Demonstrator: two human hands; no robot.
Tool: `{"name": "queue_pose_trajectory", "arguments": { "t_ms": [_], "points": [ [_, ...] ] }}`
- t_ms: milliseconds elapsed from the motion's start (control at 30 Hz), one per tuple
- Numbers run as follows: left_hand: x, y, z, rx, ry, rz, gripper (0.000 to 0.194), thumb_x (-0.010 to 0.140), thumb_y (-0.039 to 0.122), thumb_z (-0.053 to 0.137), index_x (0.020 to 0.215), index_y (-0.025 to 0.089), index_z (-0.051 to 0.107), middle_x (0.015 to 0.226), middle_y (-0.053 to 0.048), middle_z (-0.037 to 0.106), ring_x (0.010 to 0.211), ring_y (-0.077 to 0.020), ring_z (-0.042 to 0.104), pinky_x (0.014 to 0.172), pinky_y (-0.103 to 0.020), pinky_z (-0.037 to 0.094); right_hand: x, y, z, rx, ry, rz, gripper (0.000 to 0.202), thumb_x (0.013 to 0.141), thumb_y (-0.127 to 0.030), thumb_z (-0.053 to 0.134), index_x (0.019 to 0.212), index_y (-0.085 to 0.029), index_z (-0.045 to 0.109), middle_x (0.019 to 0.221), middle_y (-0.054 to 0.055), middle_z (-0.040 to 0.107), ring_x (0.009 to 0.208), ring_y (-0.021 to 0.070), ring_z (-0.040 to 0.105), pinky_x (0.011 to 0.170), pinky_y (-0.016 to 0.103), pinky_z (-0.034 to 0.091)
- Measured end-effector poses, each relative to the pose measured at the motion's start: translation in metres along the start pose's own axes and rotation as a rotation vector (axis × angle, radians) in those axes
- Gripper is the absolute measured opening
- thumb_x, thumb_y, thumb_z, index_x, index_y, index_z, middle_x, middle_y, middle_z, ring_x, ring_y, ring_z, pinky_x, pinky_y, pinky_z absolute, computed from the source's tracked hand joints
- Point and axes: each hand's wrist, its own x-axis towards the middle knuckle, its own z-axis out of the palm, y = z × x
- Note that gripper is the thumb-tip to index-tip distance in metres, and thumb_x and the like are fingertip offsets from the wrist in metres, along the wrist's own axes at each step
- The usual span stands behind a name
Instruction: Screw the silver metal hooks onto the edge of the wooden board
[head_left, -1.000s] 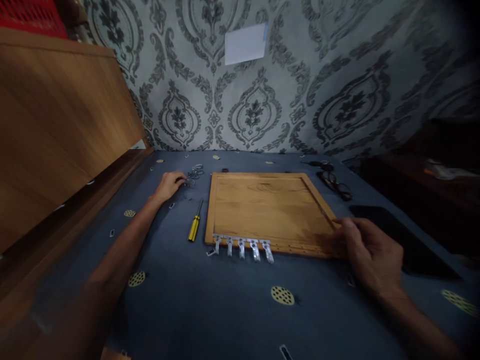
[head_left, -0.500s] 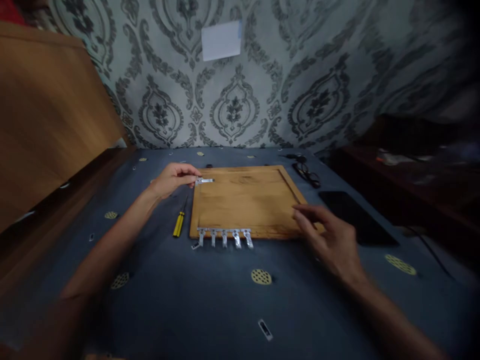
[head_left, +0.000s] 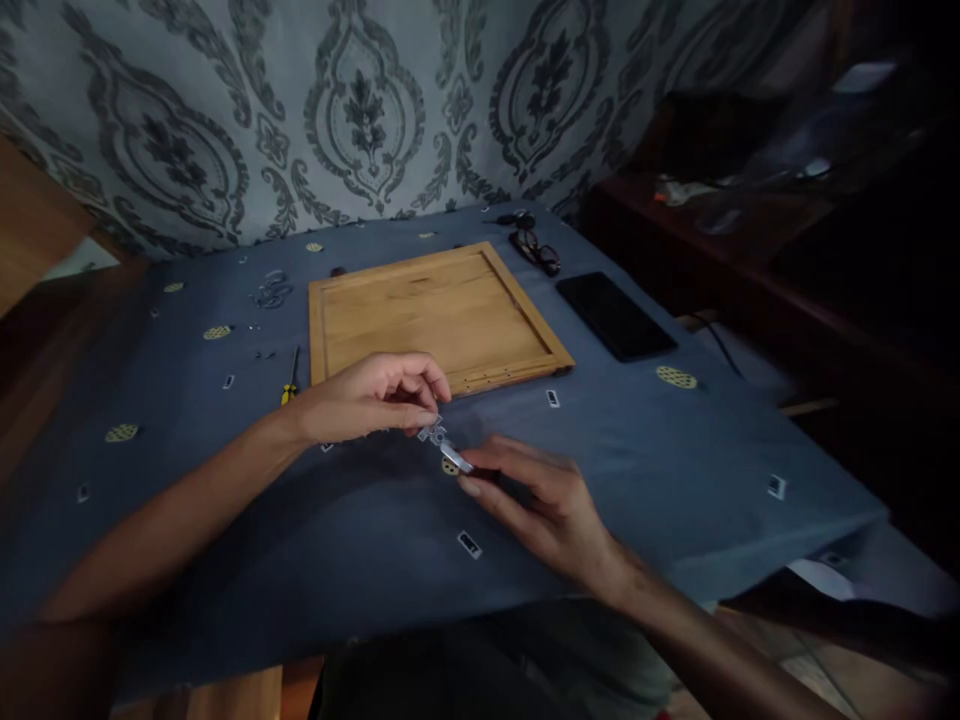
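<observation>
Left hand (head_left: pixel 371 398) pinches small metal bracket (head_left: pixel 444 445) just before wooden board (head_left: pixel 427 315) | right hand (head_left: pixel 544 505) fingers curl on its other end | steady both ends; keep grip light.

place: home room | signs: damask wallpaper (head_left: pixel 360 110) | table under blue patterned cloth (head_left: pixel 675 440) | wooden cabinet (head_left: pixel 30 225) on the left | glasses (head_left: pixel 536 248) and phone (head_left: pixel 615 315) lying about

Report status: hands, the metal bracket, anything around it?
Left hand and right hand both pinch the small metal bracket, above the blue cloth. Wooden board just behind. Nothing blocking.
</observation>
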Motion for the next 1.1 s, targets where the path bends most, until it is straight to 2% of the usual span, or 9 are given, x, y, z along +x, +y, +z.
{"name": "queue_pose_trajectory", "arguments": {
  "t_ms": [167, 333, 400, 533, 733, 967, 1100],
  "points": [
    [0.004, 0.003, 0.004, 0.089, 0.061, 0.009, 0.019, 0.081, 0.027, 0.061, 0.094, 0.014, 0.059, 0.079, -0.002, 0.066, 0.067, -0.0086, 0.060, 0.064, -0.020, 0.049, -0.008, 0.002, -0.001, 0.137, -0.041, 0.087, 0.015, 0.092, -0.028, 0.059, 0.095, -0.023, 0.072, 0.075, 0.002, 0.069, 0.066, 0.0149, 0.065, 0.061, 0.028, 0.052],
    [0.007, -0.002, -0.005, 0.286, 0.318, 0.057, 0.018, 0.089, 0.025, 0.049, 0.100, 0.015, 0.058, 0.088, -0.004, 0.067, 0.080, -0.0119, 0.063, 0.072, -0.023, 0.049, 0.000, 0.010, -0.008, 0.306, 0.189, 0.383, 0.019, 0.087, -0.040, 0.065, 0.086, -0.021, 0.071, 0.070, 0.002, 0.071, 0.058, 0.0134, 0.062, 0.054, 0.027, 0.049],
    [0.011, -0.006, -0.009, 0.380, 0.372, 0.064, 0.020, 0.089, 0.024, 0.048, 0.101, 0.015, 0.061, 0.090, -0.004, 0.068, 0.085, -0.0137, 0.063, 0.075, -0.024, 0.048, 0.007, 0.015, -0.009, 0.407, 0.209, 0.471, 0.022, 0.084, -0.042, 0.068, 0.084, -0.020, 0.071, 0.073, 0.002, 0.072, 0.057, 0.0123, 0.062, 0.052, 0.025, 0.048],
    [0.020, -0.014, -0.010, 0.518, 0.347, 0.058, 0.026, 0.092, 0.027, 0.044, 0.104, 0.015, 0.065, 0.096, -0.005, 0.071, 0.090, -0.0171, 0.065, 0.078, -0.027, 0.048, 0.019, 0.024, -0.003, 0.536, 0.150, 0.575, 0.026, 0.080, -0.044, 0.071, 0.084, -0.019, 0.071, 0.074, 0.003, 0.072, 0.059, 0.0110, 0.062, 0.054, 0.024, 0.048],
    [0.026, -0.021, -0.008, 0.642, 0.277, 0.065, 0.028, 0.094, 0.028, 0.041, 0.104, 0.018, 0.066, 0.100, -0.004, 0.071, 0.090, -0.0168, 0.064, 0.084, -0.030, 0.046, 0.027, 0.037, 0.009, 0.568, 0.057, 0.594, 0.030, 0.078, -0.049, 0.071, 0.082, -0.019, 0.069, 0.074, 0.002, 0.072, 0.063, 0.0123, 0.066, 0.060, 0.026, 0.052],
    [0.027, -0.026, -0.009, 0.698, 0.210, 0.080, 0.029, 0.096, 0.026, 0.039, 0.095, 0.018, 0.067, 0.098, -0.004, 0.070, 0.091, -0.0166, 0.063, 0.082, -0.028, 0.046, 0.035, 0.040, 0.005, 0.583, -0.028, 0.660, 0.029, 0.080, -0.047, 0.070, 0.083, -0.018, 0.068, 0.076, 0.002, 0.072, 0.063, 0.0117, 0.068, 0.059, 0.025, 0.054],
    [0.027, -0.030, -0.009, 0.711, 0.184, 0.070, 0.031, 0.096, 0.027, 0.037, 0.096, 0.018, 0.067, 0.097, -0.005, 0.069, 0.093, -0.0170, 0.062, 0.085, -0.030, 0.046, 0.036, 0.040, 0.003, 0.594, -0.052, 0.676, 0.028, 0.079, -0.046, 0.070, 0.082, -0.018, 0.068, 0.077, 0.003, 0.072, 0.062, 0.0119, 0.068, 0.056, 0.024, 0.054]
  ]
}}
